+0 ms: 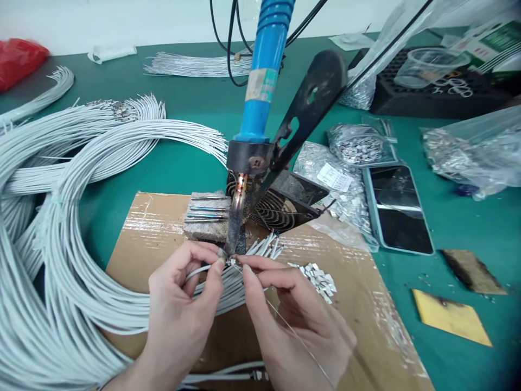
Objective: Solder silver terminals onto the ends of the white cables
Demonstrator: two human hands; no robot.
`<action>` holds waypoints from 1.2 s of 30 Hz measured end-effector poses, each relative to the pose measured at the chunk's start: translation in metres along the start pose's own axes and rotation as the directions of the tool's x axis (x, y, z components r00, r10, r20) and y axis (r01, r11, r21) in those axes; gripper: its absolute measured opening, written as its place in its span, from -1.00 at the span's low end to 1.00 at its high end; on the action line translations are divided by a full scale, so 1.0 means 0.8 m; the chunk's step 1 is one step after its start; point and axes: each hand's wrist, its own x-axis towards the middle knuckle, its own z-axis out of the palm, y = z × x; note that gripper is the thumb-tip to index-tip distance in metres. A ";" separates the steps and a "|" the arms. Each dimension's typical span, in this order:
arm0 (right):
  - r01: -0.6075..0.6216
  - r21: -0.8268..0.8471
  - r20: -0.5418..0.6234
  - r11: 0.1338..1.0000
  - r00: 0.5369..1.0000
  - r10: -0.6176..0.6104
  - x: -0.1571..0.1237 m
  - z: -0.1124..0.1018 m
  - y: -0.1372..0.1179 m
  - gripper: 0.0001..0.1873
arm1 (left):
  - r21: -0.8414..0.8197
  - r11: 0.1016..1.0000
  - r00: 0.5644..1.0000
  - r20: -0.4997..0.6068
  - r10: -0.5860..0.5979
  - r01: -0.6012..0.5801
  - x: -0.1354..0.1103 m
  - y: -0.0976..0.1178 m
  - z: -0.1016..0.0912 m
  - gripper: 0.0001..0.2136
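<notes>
A blue-handled soldering iron [257,98] is held tip-down in a black metal bracket [309,103]. Just below its tip, my left hand [189,298] pinches the end of a white cable [198,271] between thumb and fingertips. A small pale metal piece [232,262] sits at that end, mostly hidden by the fingers. My right hand [293,309] pinches a thin solder wire [293,330], which trails down across the palm; its front end is close to the tip. Whether the solder touches the tip I cannot tell. A bundle of white cables [234,290] passes beneath both hands.
Large coils of white cable [69,233] fill the left. Cardboard [134,233] covers the bench under the hands. Small metal pieces [319,279] lie right of them. Behind stand a black fan [280,209], bags of parts [354,144], a phone [401,209] and a yellow sponge [451,317].
</notes>
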 end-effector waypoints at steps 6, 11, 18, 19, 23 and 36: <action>0.003 0.010 -0.003 1.000 1.000 -0.003 -0.001 0.001 0.001 -0.79 | -0.003 1.000 1.000 0.010 0.005 -0.005 0.000 -0.001 0.000 -0.87; -0.013 0.029 -0.014 1.000 1.000 0.013 -0.002 0.002 0.000 -0.79 | -0.008 1.000 1.000 0.021 0.019 -0.019 0.001 -0.003 -0.001 -0.87; 0.004 0.033 -0.017 0.999 1.000 -0.004 -0.001 0.003 -0.002 -0.78 | -0.004 1.000 0.999 0.027 0.018 -0.018 0.000 -0.004 -0.003 -0.85; 0.007 0.032 -0.019 0.999 1.000 -0.006 -0.001 0.003 -0.002 -0.78 | -0.007 1.000 0.999 0.027 0.019 -0.019 -0.001 -0.004 -0.003 -0.85; 0.003 0.034 -0.029 0.999 1.000 -0.002 -0.001 0.004 -0.002 -0.79 | -0.012 1.000 0.999 0.033 0.025 -0.024 -0.001 -0.003 -0.003 -0.84; -0.007 0.058 -0.039 0.998 0.999 0.009 -0.003 0.005 -0.001 -0.79 | -0.064 0.998 0.999 -0.043 -0.001 -0.002 -0.002 0.000 0.005 -0.86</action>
